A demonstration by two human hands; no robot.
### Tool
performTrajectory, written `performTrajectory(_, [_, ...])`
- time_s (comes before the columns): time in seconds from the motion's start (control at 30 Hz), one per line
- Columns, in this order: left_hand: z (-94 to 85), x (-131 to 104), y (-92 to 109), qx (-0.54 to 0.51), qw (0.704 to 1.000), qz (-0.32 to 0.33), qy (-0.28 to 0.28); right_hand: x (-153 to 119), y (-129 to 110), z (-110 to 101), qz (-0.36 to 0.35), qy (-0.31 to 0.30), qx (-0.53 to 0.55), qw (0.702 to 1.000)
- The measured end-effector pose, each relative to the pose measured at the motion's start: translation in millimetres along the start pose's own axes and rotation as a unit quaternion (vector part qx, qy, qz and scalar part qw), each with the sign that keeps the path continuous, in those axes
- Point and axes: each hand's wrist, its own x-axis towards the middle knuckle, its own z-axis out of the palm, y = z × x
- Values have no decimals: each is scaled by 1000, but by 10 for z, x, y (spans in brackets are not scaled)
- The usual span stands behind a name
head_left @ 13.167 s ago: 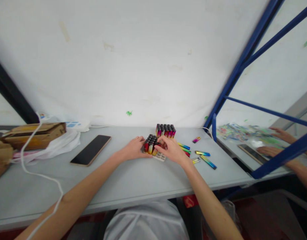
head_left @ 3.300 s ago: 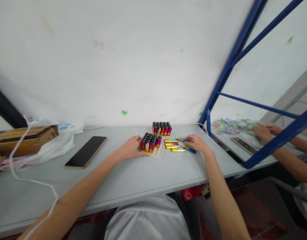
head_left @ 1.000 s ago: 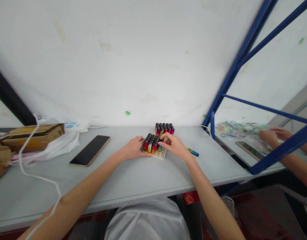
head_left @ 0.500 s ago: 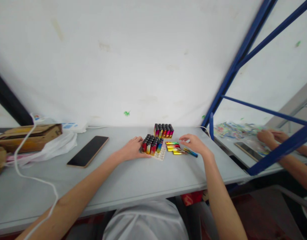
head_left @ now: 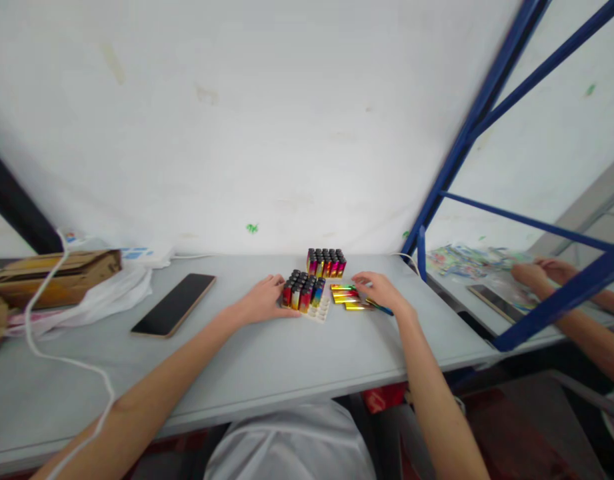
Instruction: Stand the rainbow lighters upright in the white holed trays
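Observation:
Metallic multicoloured lighters [head_left: 305, 297] with black tops stand upright in rows in a white holed tray [head_left: 319, 312], whose right-hand part shows bare holes. My left hand [head_left: 265, 299] is closed around the tray's left side, thumb at the front and fingers behind. Right of the tray, several loose lighters [head_left: 345, 295] lie flat on the table. Over them hovers my right hand [head_left: 379, 291], fingers bent but apart, with nothing visible in its grasp. A blue lighter [head_left: 380, 307] lies partly hidden under that hand.
Behind stands a second block of upright lighters [head_left: 327, 263]. To the left are a phone [head_left: 175, 305], a cardboard box [head_left: 61, 277], a plastic bag [head_left: 104, 303] and a white cable [head_left: 94, 363]. A blue metal frame [head_left: 451, 157] rises at right; beyond it another person's hands [head_left: 537, 277] work.
My right hand has moved left over the loose lighters and now covers more of the blue one. My left hand stays at the tray. The view has shifted slightly.

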Motion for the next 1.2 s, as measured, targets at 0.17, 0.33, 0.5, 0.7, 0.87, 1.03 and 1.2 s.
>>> performTrajectory(0.17, [-9, -3, 2, -3, 1000, 3, 4, -42, 49, -191, 39, 37, -20, 998])
performTrajectory(0.33, [1, -18, -15, -3, 1000, 9, 9, -211, 142, -462, 122, -74, 11, 990])
performTrajectory(0.5, [9, -12, -18, -3, 1000, 5, 9, -332, 231, -539, 169, -156, 13, 973])
performTrajectory(0.7, [-3, -8, 2, -9, 1000, -2, 4, -260, 234, -461, 160, -115, -32, 980])
performTrajectory(0.87, [3, -11, -10, -13, 1000, 4, 4, -263, 174, -494, 126, -109, 18, 986])
performTrajectory(1.03, [12, -10, -17, -8, 1000, 4, 4, -266, 46, -502, 46, -166, 35, 984])
performTrajectory(1.2, [-18, -16, 8, -11, 1000, 0, 1, -206, -64, -413, 32, -192, 24, 981])
